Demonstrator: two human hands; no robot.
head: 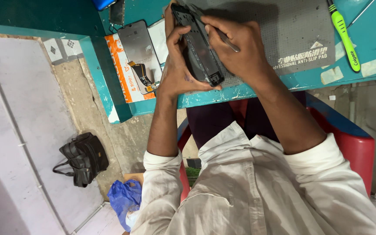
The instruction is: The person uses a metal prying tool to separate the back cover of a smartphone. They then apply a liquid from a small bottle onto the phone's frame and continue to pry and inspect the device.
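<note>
The left hand [177, 65] is closed around a dark, opened smartphone body [199, 43], gripping it along its long edge with the thumb lying across the lower end near the worktop edge. The phone is held tilted above the grey anti-slip mat [292, 30], its inner frame facing the camera.

The right hand [236, 48] is closed around a slim metal tool [223, 37], fingers curled over the shaft; the tool tip lies against the upper part of the phone. Both hands touch the phone.

The teal worktop [370, 43] carries the mat, which shows white printed lettering and a small triangular mark near its lower right corner. To the right of the mat lies a green-and-black-handled screwdriver [344, 37], apart from both hands. Strips of pale tape [331, 75] are stuck near the worktop's front edge.

Left of the left hand lies a detached dark phone screen [139, 48] with a flex cable at its lower end, resting on a flat orange-and-white package [122, 69]. A blue object [102, 3] sits at the top edge of the view.

On the floor below, a black bag [82, 159] stands near the wall, and a blue plastic bag [124, 198] lies beside the person's sleeve. A red seat [353, 139] is visible behind the right forearm.
</note>
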